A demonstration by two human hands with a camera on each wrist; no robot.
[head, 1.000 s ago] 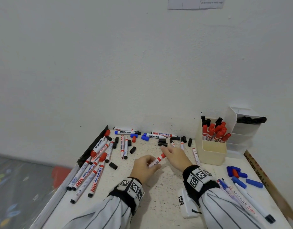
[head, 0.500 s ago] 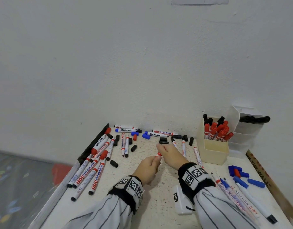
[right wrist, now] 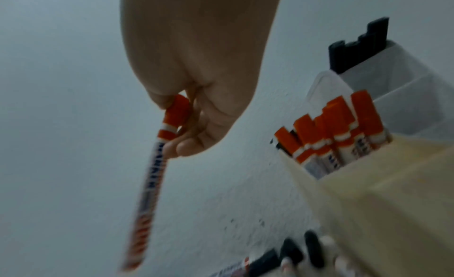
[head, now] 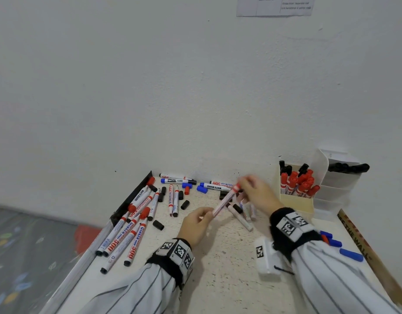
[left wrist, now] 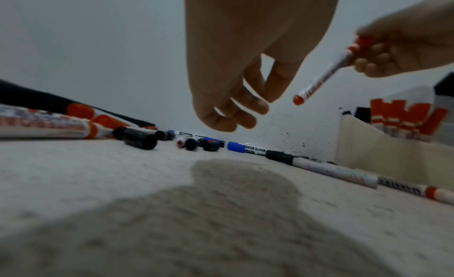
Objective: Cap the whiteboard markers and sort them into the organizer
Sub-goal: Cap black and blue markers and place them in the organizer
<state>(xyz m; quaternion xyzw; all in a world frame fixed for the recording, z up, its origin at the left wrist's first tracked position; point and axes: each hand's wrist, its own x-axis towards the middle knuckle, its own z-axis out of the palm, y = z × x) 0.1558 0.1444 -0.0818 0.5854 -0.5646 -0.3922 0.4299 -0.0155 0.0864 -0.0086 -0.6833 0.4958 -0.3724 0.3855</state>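
Right hand (head: 256,193) pinches capped red marker (head: 225,201); left hand (head: 195,225) released; organizer (head: 297,203) holds red markers.

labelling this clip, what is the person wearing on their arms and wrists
Both arms wear white sleeves with thin dark pinstripes. Each wrist carries a black band set with white panels of black square-pattern tags. A white box-like unit with one such tag and a thin black cord hangs under the right wrist. Hands are bare.

White marker (head: 225,201) with red cap, apparently red lettering; cream organizer (head: 296,200); white, dark-striped sleeves (head: 136,288).
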